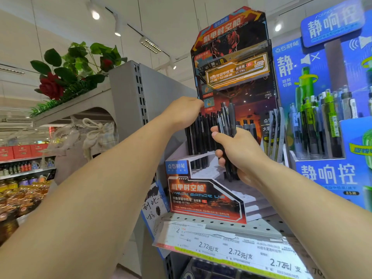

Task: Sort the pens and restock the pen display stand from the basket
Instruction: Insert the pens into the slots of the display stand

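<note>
An orange-and-black cardboard pen display stand (203,198) sits on a perforated grey shelf (227,224). A row of black pens (199,137) stands upright in its back left tier. My right hand (239,154) grips a bundle of black pens (227,121) upright in front of the stand's middle. My left hand (183,111) reaches over the top of the standing row, fingers curled down onto the pen caps. The lower white tiers (225,178) of the stand hold no pens. No basket is in view.
A blue display (322,172) with green and grey pens stands right beside the stand on the right. Price labels (231,250) line the shelf's front edge. A grey shelf end panel (141,93) rises to the left, with artificial roses (66,75) on top.
</note>
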`<action>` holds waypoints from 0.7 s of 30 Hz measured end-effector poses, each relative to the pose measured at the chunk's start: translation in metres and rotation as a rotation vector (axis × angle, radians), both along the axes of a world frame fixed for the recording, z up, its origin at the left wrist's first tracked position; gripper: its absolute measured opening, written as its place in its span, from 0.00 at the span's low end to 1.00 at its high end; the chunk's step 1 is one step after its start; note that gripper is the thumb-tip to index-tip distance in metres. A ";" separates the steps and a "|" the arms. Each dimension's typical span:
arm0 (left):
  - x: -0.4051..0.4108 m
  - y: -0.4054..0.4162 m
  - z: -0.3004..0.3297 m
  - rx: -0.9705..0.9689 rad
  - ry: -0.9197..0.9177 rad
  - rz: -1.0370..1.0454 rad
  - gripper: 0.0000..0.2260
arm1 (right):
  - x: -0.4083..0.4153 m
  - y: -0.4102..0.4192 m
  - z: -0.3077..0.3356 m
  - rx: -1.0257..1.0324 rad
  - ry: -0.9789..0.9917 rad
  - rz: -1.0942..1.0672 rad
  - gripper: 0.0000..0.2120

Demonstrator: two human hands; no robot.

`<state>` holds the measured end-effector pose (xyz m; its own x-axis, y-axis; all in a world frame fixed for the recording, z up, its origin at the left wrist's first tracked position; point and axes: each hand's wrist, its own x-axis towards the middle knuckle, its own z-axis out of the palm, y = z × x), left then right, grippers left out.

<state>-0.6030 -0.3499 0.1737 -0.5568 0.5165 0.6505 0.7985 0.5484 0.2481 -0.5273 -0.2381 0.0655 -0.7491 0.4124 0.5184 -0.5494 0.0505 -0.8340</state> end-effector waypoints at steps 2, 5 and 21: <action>-0.002 -0.004 -0.005 0.014 -0.010 -0.030 0.16 | 0.002 -0.002 0.000 0.013 -0.007 0.008 0.05; -0.002 -0.005 -0.017 0.196 -0.034 -0.117 0.16 | 0.002 -0.003 0.000 0.020 0.006 -0.004 0.04; 0.013 0.000 -0.059 0.339 -0.004 -0.339 0.07 | -0.002 -0.002 -0.002 -0.015 0.033 0.003 0.04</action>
<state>-0.5901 -0.3498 0.1152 -0.3966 0.4288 0.8117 0.9170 0.1446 0.3717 -0.5288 -0.2400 0.0630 -0.7328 0.4185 0.5365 -0.5767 0.0364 -0.8162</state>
